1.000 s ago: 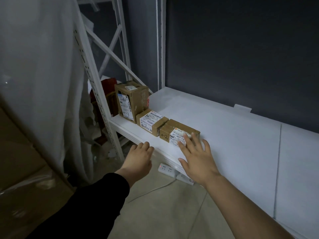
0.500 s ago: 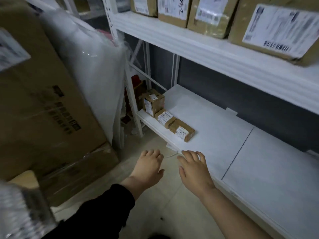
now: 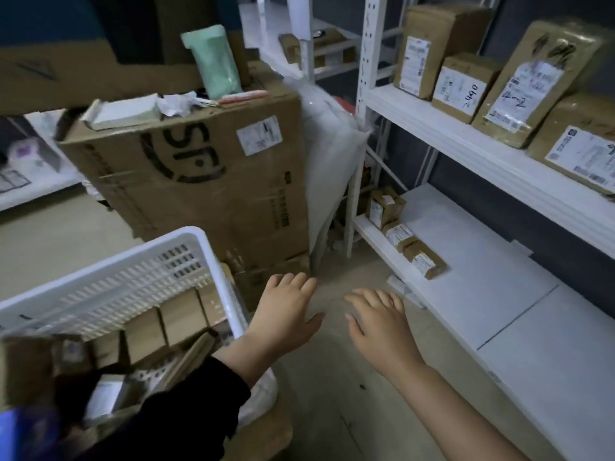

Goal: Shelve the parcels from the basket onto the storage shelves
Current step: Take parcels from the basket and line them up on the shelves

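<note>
Pale concrete floor [image 3: 332,377] is showing under everything. Brown cardboard parcels [image 3: 179,316] are lying jumbled inside the white slotted plastic basket [image 3: 199,247]. Just right of the basket, the left hand [image 3: 286,314] and right hand [image 3: 379,324] are hovering flat, fingers loosely spread, holding nothing. Farther right of the basket, three small boxes [image 3: 399,236] are sitting in a row on the smooth white lower shelf [image 3: 482,277].

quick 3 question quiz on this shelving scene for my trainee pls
1. How many parcels sit in a row on the lower shelf?
2. True or false: the left hand and the right hand hold nothing.
3. The basket stands: A) on the person's left B) on the person's right C) on the lower shelf.

Key: 1) three. 2) true, both are open and empty. 3) A.
</note>
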